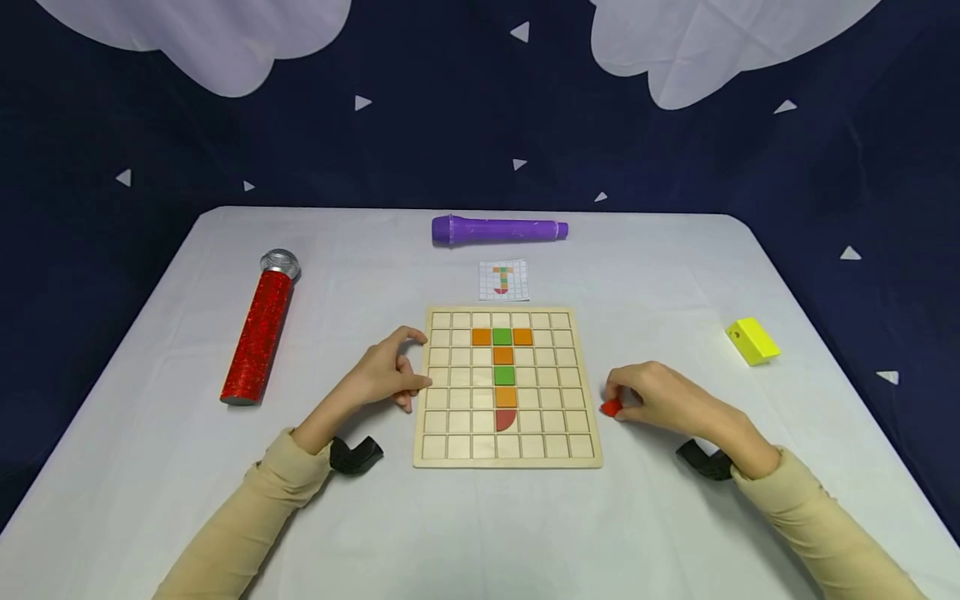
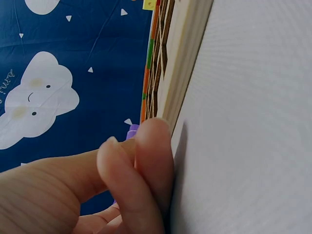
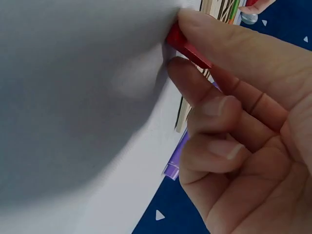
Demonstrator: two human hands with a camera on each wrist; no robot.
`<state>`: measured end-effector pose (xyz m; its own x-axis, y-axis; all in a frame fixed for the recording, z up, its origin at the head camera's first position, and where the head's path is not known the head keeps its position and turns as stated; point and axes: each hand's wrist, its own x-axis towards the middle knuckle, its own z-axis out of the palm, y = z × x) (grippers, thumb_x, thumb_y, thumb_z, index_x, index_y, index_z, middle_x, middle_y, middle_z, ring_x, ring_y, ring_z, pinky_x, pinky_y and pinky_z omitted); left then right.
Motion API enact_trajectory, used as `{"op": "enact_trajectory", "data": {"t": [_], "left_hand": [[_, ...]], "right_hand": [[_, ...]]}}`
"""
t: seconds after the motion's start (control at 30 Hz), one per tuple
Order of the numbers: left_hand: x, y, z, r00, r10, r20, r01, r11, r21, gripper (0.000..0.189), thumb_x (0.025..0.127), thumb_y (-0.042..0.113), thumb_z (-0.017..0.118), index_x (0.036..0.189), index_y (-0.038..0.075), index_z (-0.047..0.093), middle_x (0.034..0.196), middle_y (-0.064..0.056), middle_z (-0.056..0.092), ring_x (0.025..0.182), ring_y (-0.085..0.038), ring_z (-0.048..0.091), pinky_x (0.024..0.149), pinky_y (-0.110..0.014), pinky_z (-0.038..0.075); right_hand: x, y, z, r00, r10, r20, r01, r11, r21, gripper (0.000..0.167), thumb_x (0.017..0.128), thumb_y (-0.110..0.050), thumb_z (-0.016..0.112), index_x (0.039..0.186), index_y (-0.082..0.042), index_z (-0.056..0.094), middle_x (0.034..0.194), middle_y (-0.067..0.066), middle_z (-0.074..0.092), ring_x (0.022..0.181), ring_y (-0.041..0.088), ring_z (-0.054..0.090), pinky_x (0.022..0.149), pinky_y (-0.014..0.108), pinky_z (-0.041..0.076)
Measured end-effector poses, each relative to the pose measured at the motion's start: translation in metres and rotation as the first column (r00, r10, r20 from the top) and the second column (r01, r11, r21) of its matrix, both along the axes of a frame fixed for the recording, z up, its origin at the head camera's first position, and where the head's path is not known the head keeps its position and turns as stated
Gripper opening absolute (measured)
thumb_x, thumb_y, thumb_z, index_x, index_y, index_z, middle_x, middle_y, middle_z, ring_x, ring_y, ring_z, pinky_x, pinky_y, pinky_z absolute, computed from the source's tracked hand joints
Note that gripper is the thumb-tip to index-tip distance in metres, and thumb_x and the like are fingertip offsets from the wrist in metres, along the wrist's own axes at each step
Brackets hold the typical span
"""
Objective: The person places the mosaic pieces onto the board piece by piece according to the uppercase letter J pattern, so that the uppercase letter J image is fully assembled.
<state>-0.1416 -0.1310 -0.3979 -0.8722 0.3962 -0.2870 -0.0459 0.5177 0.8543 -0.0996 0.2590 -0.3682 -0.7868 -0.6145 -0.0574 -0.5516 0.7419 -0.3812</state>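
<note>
A wooden grid board lies on the table. On it, a row of orange, green and orange squares tops a column of orange, green and orange squares, with a red quarter-round piece at the bottom. My left hand is at the board's left edge, index fingertip and thumb spread apart along the rim. To the right of the board, my right hand pinches another red piece between thumb and finger, low over the cloth. Its full outline is partly hidden by the fingers.
Behind the board lies a small pattern card showing a similar figure, with a purple microphone beyond it. A red glittery microphone lies at left, a yellow block at right. Black straps hang by both wrists.
</note>
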Motion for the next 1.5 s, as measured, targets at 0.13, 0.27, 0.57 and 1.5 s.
{"op": "enact_trajectory", "data": {"t": [0.13, 0.27, 0.57, 1.5], "left_hand": [[-0.001, 0.002, 0.000, 1.000, -0.008, -0.008, 0.008, 1.000, -0.006, 0.059, 0.082, 0.007, 0.069, 0.131, 0.009, 0.037, 0.058, -0.004, 0.058, 0.041, -0.014, 0.059, 0.044, -0.032, 0.053], [-0.001, 0.003, 0.000, 1.000, -0.010, -0.009, 0.010, 1.000, -0.009, 0.059, 0.082, 0.008, 0.070, 0.132, 0.009, 0.037, 0.058, -0.004, 0.058, 0.041, -0.014, 0.059, 0.045, -0.032, 0.053], [0.004, 0.007, -0.002, 1.000, -0.028, 0.009, 0.028, 1.000, 0.011, 0.059, 0.082, 0.006, 0.069, 0.132, 0.006, 0.037, 0.058, -0.004, 0.058, 0.040, -0.012, 0.059, 0.045, -0.030, 0.053], [-0.002, -0.001, 0.001, 1.000, -0.021, -0.007, 0.021, 1.000, -0.020, 0.061, 0.083, 0.009, 0.069, 0.133, 0.006, 0.036, 0.058, -0.003, 0.058, 0.042, -0.012, 0.060, 0.045, -0.030, 0.053]], "right_hand": [[0.001, 0.004, 0.001, 1.000, -0.025, 0.016, 0.025, 0.999, -0.039, 0.020, 0.073, -0.011, 0.078, 0.075, -0.021, 0.061, 0.071, -0.014, 0.060, 0.059, -0.004, 0.042, 0.054, 0.014, 0.038], [0.003, 0.005, 0.002, 1.000, -0.020, 0.004, 0.020, 0.998, -0.066, 0.016, 0.075, -0.008, 0.076, 0.081, -0.019, 0.064, 0.071, -0.013, 0.061, 0.055, -0.005, 0.039, 0.052, 0.014, 0.037], [0.006, -0.005, -0.003, 0.998, 0.023, -0.063, -0.036, 0.976, -0.214, 0.022, 0.079, 0.001, 0.069, 0.098, -0.012, 0.072, 0.078, -0.010, 0.062, 0.061, -0.006, 0.039, 0.053, 0.013, 0.037], [-0.019, -0.119, 0.005, 0.980, 0.188, 0.073, -0.172, 0.969, -0.177, 0.012, 0.087, -0.014, 0.065, 0.097, -0.012, 0.071, 0.080, -0.005, 0.068, 0.058, 0.001, 0.040, 0.057, 0.014, 0.036]]}}
